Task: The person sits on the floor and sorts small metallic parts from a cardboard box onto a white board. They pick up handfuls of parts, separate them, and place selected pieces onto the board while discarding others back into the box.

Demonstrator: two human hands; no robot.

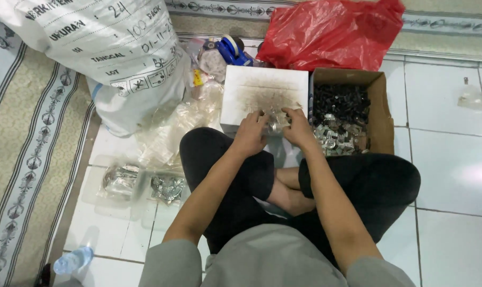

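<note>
Hands: left hand [250, 133] and right hand [298, 127] at frame centre, fingers clamped together on a small clear packet [275, 123].
Beside: cardboard box [379, 106] of small parts, right of them.

Tiled floor with a patterned rug along its edges

White glossy floor tiles [453, 175] with thin dark grout lines fill the middle and the 3 o'clock side; a soft patch of light glares off one tile at about 4 o'clock. A beige rug [33, 159] with striped, ornamented borders lies along the 9 o'clock side, its edge meeting the tiles. A second strip of the same pattern runs across the top, from 12 to 2 o'clock.
</note>
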